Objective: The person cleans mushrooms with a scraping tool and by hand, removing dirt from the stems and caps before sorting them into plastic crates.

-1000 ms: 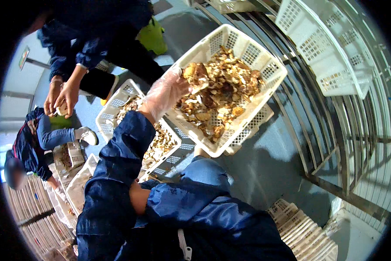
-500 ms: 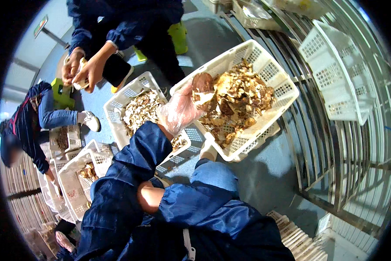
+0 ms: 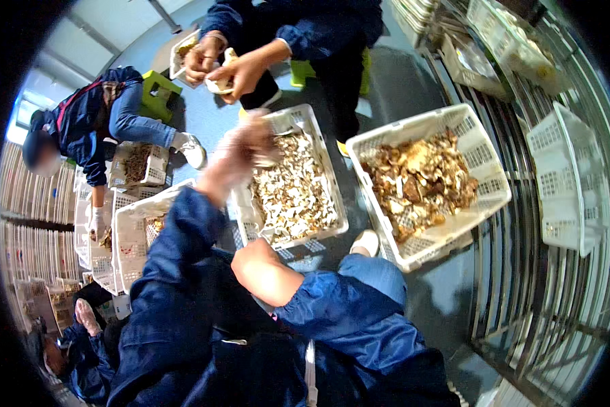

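My left hand is smeared by motion over the left edge of a white plastic basket full of pale, sliced mushroom pieces. Whether its fingers hold anything is lost in the blur. My bare right forearm comes out of a blue sleeve at the basket's near edge; the fingers of my right hand are hidden. To the right stands a second white basket, tilted, with larger brown and yellowish mushrooms heaped in it.
Across from me a co-worker's hands hold a pale mushroom. Another person bends over baskets at the left. Metal racking with a white crate runs along the right. A shoe stands between the two mushroom baskets.
My left hand, earlier gloved in clear plastic at a brown-capped mushroom in the right basket, has swung left over the basket of slices. The whole view has shifted, so the baskets appear further right.
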Available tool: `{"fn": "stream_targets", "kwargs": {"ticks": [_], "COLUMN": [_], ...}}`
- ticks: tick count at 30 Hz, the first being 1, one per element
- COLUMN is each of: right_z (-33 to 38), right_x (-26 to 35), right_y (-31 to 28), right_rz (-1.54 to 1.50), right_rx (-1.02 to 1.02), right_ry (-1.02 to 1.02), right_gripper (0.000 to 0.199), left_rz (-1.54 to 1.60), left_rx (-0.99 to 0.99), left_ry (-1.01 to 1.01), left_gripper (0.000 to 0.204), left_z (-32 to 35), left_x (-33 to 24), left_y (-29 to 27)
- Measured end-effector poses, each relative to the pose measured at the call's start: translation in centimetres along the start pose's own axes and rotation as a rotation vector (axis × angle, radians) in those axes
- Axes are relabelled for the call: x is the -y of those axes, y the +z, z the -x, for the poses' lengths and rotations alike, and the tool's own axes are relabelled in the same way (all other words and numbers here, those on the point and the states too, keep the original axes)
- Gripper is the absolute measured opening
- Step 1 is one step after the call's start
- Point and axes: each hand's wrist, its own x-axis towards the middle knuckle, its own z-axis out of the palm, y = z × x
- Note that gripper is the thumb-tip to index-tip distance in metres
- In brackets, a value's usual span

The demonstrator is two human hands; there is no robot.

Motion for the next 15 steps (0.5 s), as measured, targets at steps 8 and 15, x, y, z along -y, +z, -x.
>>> {"fn": "stream_targets", "kwargs": {"ticks": [8, 15], "right_z": [-2.2, 0.2], "right_x": [2.9, 1.5], "right_y": [5.6, 2.7], "right_rz": [0.479, 0.221], "right_rx": [0.210, 0.065], "right_ry": [-0.008, -0.101], "right_gripper": [0.014, 0.021], "left_rz": [-0.317, -1.076], "left_rx": [-0.667, -0.789], "left_ry": [-0.086, -0.259], "left_gripper": [0.031, 0.051], "left_z": [17.4, 23.9], "left_x": [-6.4, -5.3], "left_y": [-31.8, -46.2]}}
